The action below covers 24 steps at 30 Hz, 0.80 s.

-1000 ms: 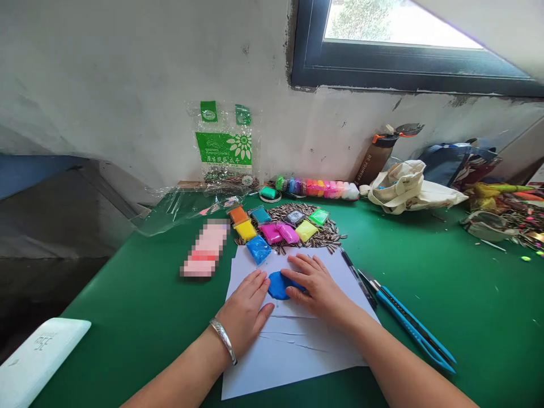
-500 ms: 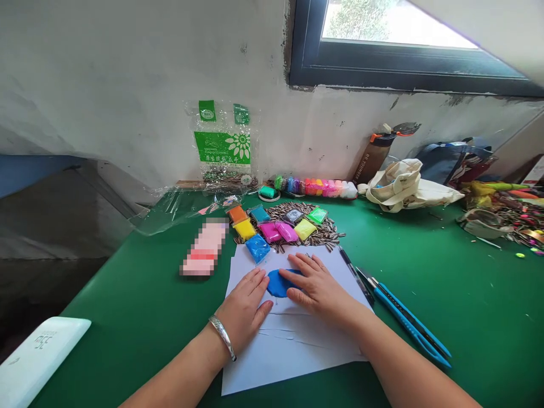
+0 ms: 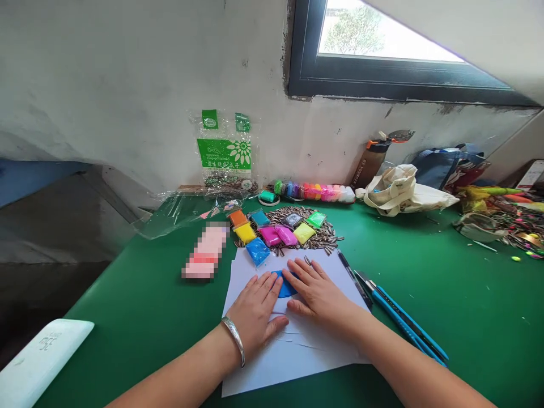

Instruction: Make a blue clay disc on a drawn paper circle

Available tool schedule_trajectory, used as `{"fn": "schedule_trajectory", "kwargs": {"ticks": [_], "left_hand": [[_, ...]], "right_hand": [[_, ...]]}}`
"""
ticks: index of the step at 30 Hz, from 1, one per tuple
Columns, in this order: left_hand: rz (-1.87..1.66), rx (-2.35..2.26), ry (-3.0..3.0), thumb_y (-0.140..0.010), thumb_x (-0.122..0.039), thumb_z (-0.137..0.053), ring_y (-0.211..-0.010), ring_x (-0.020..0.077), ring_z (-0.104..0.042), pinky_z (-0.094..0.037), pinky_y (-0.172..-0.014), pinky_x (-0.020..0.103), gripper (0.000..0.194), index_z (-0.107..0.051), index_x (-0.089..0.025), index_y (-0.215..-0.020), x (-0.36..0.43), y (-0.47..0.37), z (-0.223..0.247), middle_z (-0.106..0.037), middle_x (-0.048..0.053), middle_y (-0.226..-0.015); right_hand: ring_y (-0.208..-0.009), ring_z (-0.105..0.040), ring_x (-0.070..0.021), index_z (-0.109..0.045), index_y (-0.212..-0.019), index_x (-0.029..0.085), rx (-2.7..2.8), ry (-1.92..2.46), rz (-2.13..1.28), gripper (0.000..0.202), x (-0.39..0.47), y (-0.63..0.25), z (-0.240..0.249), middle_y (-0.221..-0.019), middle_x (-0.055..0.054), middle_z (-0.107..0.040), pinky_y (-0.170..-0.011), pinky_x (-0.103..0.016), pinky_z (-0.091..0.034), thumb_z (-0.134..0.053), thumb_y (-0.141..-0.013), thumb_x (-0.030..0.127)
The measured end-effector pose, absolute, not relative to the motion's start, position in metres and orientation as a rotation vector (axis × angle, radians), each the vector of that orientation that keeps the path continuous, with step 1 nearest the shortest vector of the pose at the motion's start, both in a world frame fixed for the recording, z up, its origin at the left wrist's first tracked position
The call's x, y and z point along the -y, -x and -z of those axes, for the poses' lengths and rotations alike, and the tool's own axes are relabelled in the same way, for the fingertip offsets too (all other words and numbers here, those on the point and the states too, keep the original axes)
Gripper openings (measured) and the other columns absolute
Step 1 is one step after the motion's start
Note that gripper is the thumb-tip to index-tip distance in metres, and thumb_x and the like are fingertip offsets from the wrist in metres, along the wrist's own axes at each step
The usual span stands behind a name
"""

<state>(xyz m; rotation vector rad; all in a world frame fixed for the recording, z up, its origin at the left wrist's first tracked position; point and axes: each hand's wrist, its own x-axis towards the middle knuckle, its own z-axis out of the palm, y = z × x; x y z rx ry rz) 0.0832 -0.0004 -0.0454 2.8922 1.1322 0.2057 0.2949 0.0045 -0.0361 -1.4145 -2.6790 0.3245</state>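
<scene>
A flattened piece of blue modelling clay point(image 3: 286, 288) lies on white paper point(image 3: 259, 377), its left and right parts covered by my fingers. My left hand point(image 3: 256, 300) rests flat with fingers stretched over the clay's left side; a silver bangle point(image 3: 233, 339) circles that wrist. From the right, my right hand point(image 3: 313, 289) lies with spread fingers on the clay's other side. Just beyond the paper's top edge sit small packets of coloured clay, among them a blue packet point(image 3: 257, 251) and a yellow packet point(image 3: 245, 233), some on a heap of sunflower seeds point(image 3: 327, 235).
Right of the paper lie a black pen point(image 3: 351, 272) and blue-handled tweezers point(image 3: 402, 311). A pixelated pink item point(image 3: 206, 252) and a white device point(image 3: 46, 351) are on the left. Along the wall stand a seed bag point(image 3: 225, 153), clay rolls point(image 3: 318, 191), a bottle point(image 3: 370, 161) and a cloth bag point(image 3: 399, 190).
My left hand has slid right and onto the clay, covering its left part. My right hand has shifted slightly, with its fingers still spread. The camera view has tilted up a little.
</scene>
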Motion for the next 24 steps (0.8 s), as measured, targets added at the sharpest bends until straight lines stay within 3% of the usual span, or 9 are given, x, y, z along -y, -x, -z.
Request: {"fn": "schedule_trajectory", "kwargs": {"ticks": [9,17,24], "left_hand": [[-0.164,-1.233,-2.809,-0.087,-0.049,-0.048,-0.127,0.0338,-0.040,-0.033,-0.103,0.055,0.061,-0.045,-0.009,-0.132,0.001,-0.095,0.039,-0.045,0.014,-0.139],[-0.240,-1.288,-2.819,-0.091,-0.055,-0.034,-0.132,0.0294,-0.033,-0.030,-0.106,0.048,0.067,-0.034,-0.009,-0.139,0.001,-0.090,0.051,-0.036,0.013,-0.144],[-0.200,-1.312,-2.846,-0.091,-0.058,-0.028,-0.131,0.0316,-0.034,-0.030,-0.105,0.048,0.066,-0.040,-0.012,-0.137,0.001,-0.091,0.055,-0.039,0.010,-0.143]], "right_hand": [[-0.137,-0.022,-0.0288,-0.028,-0.143,0.024,2.644,1.409,-0.173,0.062,0.000,-0.294,0.051,-0.148,-0.008,-0.030,-0.109,-0.055,-0.019,-0.039,-0.090,0.053],[-0.137,-0.023,-0.0285,-0.027,-0.144,0.025,2.640,1.406,-0.148,0.061,0.001,-0.295,0.050,-0.148,-0.007,-0.031,-0.109,-0.054,-0.020,-0.036,-0.091,0.054],[-0.137,-0.022,-0.0299,-0.026,-0.144,0.024,2.650,1.412,-0.140,0.063,0.002,-0.295,0.051,-0.148,-0.008,-0.030,-0.108,-0.056,-0.020,-0.040,-0.090,0.052]]}}
